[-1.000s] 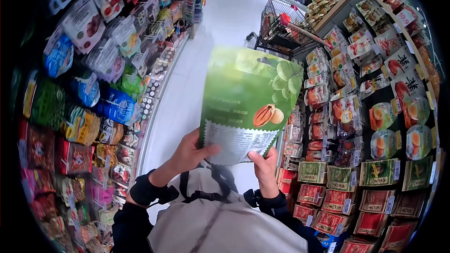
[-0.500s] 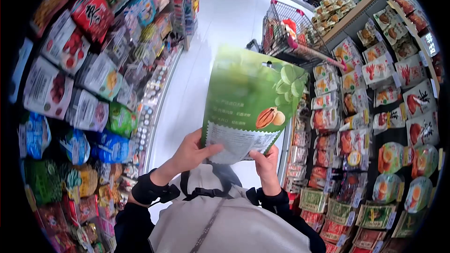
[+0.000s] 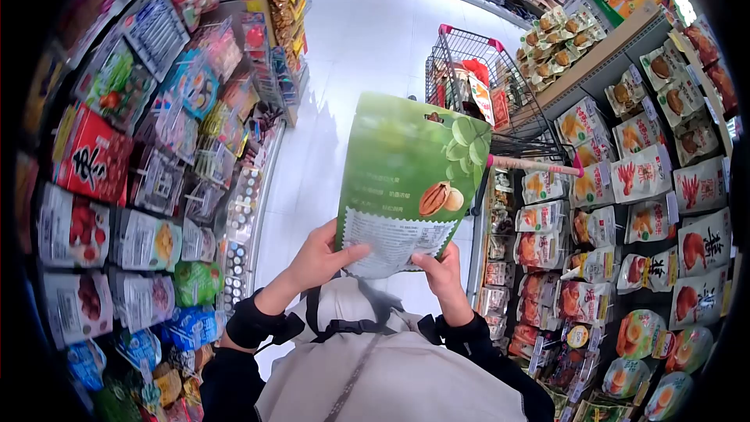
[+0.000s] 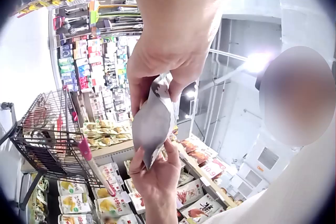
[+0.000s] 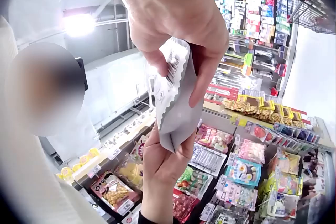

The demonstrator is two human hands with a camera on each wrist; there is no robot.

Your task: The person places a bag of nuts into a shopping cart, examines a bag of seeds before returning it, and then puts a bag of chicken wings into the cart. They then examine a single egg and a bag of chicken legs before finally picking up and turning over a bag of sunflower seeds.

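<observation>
Both hands hold a green pouch of nuts upright in front of the body, its face printed with a pecan, leaves and a white text panel. My left hand grips the lower left corner, thumb on the panel and fingers behind. At the lower right corner my right hand pinches the pouch the same way. From the left wrist, the pouch shows its bulging grey bottom between the left hand and the right hand. The right wrist view shows the pouch's bottom fold too.
Ahead on the white aisle floor stands a shopping cart with packages inside. Racks of bagged snacks flank both sides, with red packs on the left and white food packs on the right.
The head view has shifted, so the racks and the cart sit lower in it and the cart looks nearer. Both hands keep their hold on the pouch, which has barely moved before the body.
</observation>
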